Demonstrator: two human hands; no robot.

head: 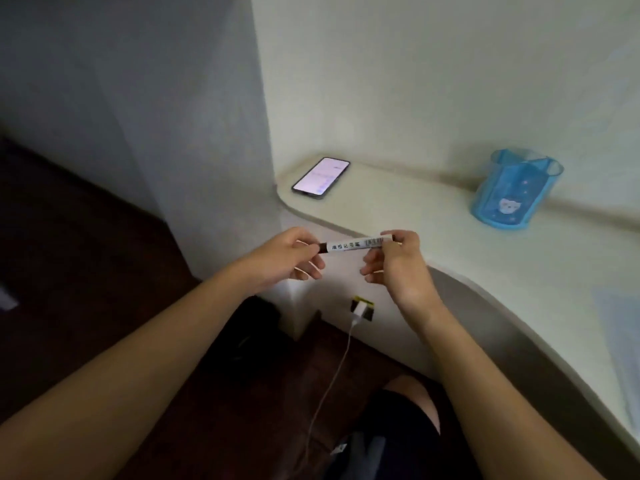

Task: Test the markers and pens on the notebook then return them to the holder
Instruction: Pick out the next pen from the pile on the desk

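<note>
Object: slim white plastic marker [356, 244] with a printed label and barcode, and a black cap [322, 248] on its left end.
Position: held level in the air between my two hands, just in front of the rounded edge of the pale cream ledge [415, 209], touching nothing else.
Left hand [287, 258]: thumb and fingers pinch the black cap end.
Right hand [398, 268]: thumb and forefinger pinch the opposite end of the barrel, and the other fingers hang loosely curled below.
Step (judged): the cap looks seated. I cannot tell whether I am about to pull it off or have just pushed it on.
Handling (judged): light, rigid, will not flex. The smooth barrel and glossy label could slip under a straight pull.
Where to hold (judged): one pinch on the cap, the other around mid-barrel rather than at the tip, pulling along the axis. For writing, regrip low near the nib.
Holder: translucent blue plastic pen holder [516, 192] with a cartoon figure, upright on the ledge, well apart to the right. No pens show above its rim.
Notebook: not clearly seen. A blurred bluish patch at the right edge may be it.
Nearby: dark smartphone [320, 176], screen lit, flat on the ledge's left end. A white charger plug [362, 308] sits in a socket below.
</note>
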